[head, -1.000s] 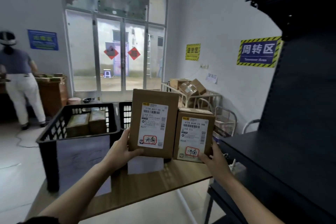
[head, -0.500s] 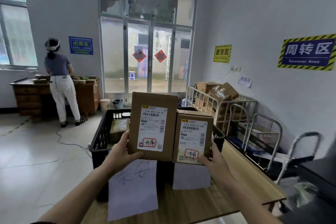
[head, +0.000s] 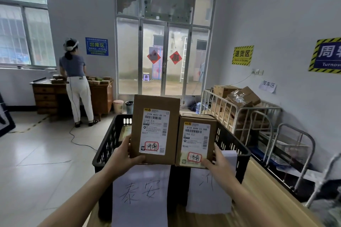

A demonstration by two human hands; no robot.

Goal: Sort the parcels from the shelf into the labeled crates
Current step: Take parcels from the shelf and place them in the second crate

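above the black slatted plastic crates [head: 233, 150], left hand [head: 122, 157] grips the taller brown cardboard parcel [head: 156, 129]; right hand [head: 220, 162] grips the shorter brown cardboard parcel [head: 196, 141].

**A small parcel sorting depot**

I'm standing in a bare depot room. Zone signs hang on the walls, a yellow returns sign [head: 242, 55] and a blue turnover sign [head: 326, 54]. Wire cage trolleys [head: 239, 114] hold stacked cartons [head: 243, 96], and black crates [head: 110, 142] with handwritten paper labels [head: 142, 190] sit before me.
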